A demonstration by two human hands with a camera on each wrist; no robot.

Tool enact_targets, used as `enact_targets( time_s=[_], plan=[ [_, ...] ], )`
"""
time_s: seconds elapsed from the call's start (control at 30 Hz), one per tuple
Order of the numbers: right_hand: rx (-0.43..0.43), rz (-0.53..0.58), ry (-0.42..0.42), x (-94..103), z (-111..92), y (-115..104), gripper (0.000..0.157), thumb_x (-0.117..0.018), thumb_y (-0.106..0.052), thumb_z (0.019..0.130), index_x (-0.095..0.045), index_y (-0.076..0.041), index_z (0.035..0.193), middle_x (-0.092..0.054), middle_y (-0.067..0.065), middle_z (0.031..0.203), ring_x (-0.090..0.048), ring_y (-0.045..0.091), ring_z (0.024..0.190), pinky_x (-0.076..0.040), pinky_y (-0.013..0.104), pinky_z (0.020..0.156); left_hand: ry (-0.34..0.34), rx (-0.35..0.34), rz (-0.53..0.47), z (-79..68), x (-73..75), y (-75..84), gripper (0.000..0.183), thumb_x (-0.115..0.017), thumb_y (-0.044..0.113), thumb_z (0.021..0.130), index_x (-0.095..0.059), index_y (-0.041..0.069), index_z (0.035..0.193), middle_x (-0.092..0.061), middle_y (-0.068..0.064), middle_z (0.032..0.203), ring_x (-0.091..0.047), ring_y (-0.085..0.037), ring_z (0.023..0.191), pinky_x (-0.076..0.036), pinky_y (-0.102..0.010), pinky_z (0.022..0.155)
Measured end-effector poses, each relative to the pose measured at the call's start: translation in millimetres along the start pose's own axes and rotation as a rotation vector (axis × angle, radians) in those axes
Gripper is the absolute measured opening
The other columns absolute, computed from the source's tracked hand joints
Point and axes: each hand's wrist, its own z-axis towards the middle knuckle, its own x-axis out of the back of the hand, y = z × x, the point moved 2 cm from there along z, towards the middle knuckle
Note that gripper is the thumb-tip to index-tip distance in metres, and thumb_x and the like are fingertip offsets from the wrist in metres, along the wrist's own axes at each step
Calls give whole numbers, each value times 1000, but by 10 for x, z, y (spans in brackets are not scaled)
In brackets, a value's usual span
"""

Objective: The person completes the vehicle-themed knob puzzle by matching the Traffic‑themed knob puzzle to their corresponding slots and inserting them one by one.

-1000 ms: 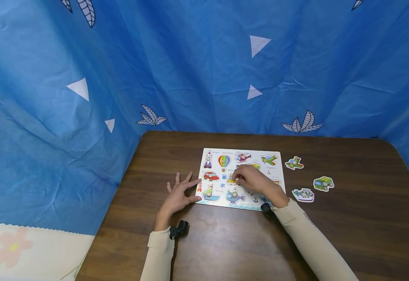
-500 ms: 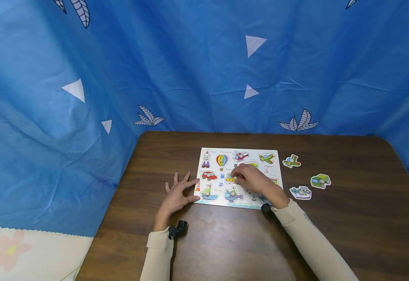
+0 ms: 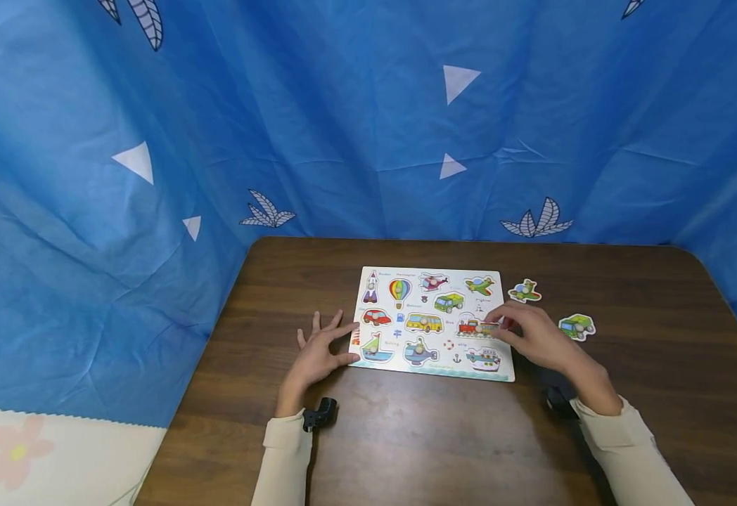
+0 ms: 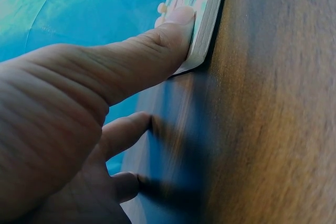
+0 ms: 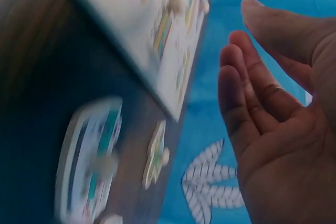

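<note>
A white puzzle board (image 3: 400, 358) with printed vehicles lies on the table. My left hand (image 3: 318, 355) is at its left edge, fingers spread; in the left wrist view the thumb (image 4: 163, 45) rests on the board's corner. My right hand (image 3: 539, 337) hovers over the board's right side by the train (image 3: 477, 326). In the right wrist view its thumb and fingertips stand apart with nothing between them. The yellow bus (image 3: 424, 322) sits in the board's middle. A ship piece (image 5: 89, 161) lies on the table, hidden under my right hand in the head view.
Right of the board lie a plane piece (image 3: 524, 291) and a green truck piece (image 3: 576, 327). The brown wooden table (image 3: 406, 443) backs onto a blue curtain (image 3: 356, 140). Several knobbed pieces, such as the balloon (image 3: 400, 289) and red car (image 3: 377, 317), sit on the board.
My right hand has left the bus and moved right, over the train and the board's right edge, uncovering the bus, green truck and ship pictures. My left hand stays in place.
</note>
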Motion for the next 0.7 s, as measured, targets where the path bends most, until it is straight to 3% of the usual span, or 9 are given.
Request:
enact_targets(
  time_s=[0.17,0.3,0.5,0.7],
  plan=[
    [-47,-16,-21,135,-255,145,27,-76,-1,85,-70,-9,110,-66,2,100,-54,10,82,-51,33,72,-1,-4,-8,-5,-1,-4,64,-80,29,85,-57,25,143,-24,-10,165,12,-46,152,16,-76,106],
    [-21,-18,-15,164,-390,273,27,-77,2,82,-71,-10,105,-67,2,101,-56,10,82,-52,29,72,1,-6,-9,-7,-1,-8,63,-80,29,85,-56,25,143,-23,-10,165,12,-46,152,16,-76,107],
    [20,-24,20,171,-503,434,31,-79,6,78,-71,-13,101,-67,-1,99,-54,7,80,-50,25,70,2,-3,-7,-7,-1,-21,64,-80,29,85,-56,26,144,-23,-10,165,12,-46,152,16,-76,106],
    [-31,-47,9,199,-562,543,30,-80,4,77,-72,-15,98,-67,2,102,-52,5,80,-49,24,69,0,-6,-7,2,-9,-29,64,-80,29,85,-56,26,144,-23,-10,165,13,-46,152,16,-76,106]
  ],
)
